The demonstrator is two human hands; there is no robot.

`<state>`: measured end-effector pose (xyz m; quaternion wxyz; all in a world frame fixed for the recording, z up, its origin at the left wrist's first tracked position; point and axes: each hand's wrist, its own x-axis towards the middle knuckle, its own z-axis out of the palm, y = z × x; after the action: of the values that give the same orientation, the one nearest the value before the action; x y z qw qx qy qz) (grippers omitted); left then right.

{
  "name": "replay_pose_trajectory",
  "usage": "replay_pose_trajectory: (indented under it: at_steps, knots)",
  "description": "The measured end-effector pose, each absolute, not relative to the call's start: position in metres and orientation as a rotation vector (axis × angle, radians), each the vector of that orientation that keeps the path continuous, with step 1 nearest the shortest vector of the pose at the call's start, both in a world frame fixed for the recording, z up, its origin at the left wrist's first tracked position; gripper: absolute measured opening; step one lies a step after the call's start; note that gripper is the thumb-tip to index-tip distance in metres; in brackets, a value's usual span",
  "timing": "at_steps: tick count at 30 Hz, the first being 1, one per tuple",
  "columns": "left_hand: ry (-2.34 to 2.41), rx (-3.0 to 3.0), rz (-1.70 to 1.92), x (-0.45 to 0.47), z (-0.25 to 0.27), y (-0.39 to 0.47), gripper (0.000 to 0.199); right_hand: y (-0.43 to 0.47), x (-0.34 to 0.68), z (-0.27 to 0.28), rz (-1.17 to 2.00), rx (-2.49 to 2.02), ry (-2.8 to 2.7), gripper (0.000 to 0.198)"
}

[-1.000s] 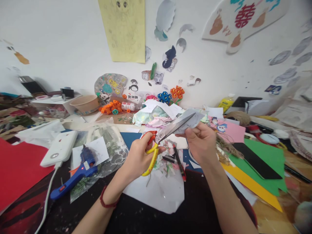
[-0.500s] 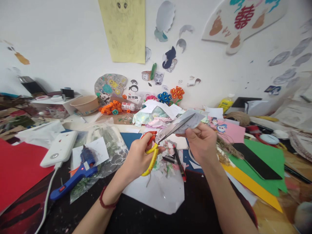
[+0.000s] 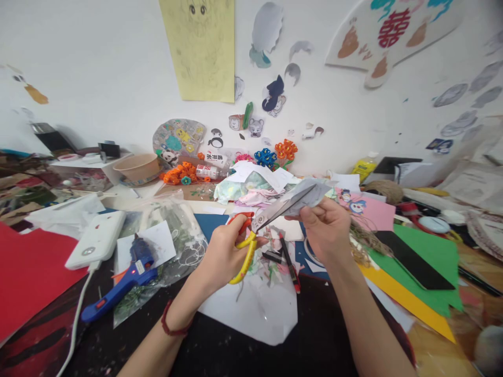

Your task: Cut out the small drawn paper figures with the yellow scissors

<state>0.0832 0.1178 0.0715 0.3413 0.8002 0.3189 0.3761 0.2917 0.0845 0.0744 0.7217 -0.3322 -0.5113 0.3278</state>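
My left hand [image 3: 226,251] is closed around the handles of a pair of scissors [image 3: 248,257], one loop yellow and the other orange-red. The blades point up and to the right, slightly apart, and reach onto a small piece of grey-white paper [image 3: 314,195]. My right hand [image 3: 328,228] pinches that paper by its lower edge, thumb in front and fingers behind. Below the scissors, paper scraps [image 3: 271,275] and a black-and-red pen [image 3: 290,262] lie on a white sheet [image 3: 251,314] on the dark tabletop.
A blue glue gun [image 3: 121,288] and a white power bank [image 3: 95,240] with its cable lie at left, by a plastic bag [image 3: 173,230]. Green card [image 3: 428,251] and a black phone-like slab [image 3: 412,260] lie at right. Paper and fluffy flowers crowd the back.
The scissor blades have closed slightly on the paper, and the paper has tilted a little. Both hands stay in nearly the same place.
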Motion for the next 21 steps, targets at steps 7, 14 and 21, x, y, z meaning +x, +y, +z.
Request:
replay_pose_trajectory:
  at_steps: [7,14,21]
  knots:
    - [0.823,2.097,0.984,0.0834,0.0716,0.1178,0.032,0.0838,0.2914,0.0748,0.720,-0.743,-1.135,0.024]
    - [0.818,2.110,0.997,0.0822,0.0697,0.1181,0.033,0.0849,0.2917,0.0739,0.706,-0.737,-1.131,0.023]
    - [0.810,2.119,0.994,0.0830,0.0711,0.1173,0.031,0.0839,0.2913,0.0748,0.705,-0.748,-1.127,0.025]
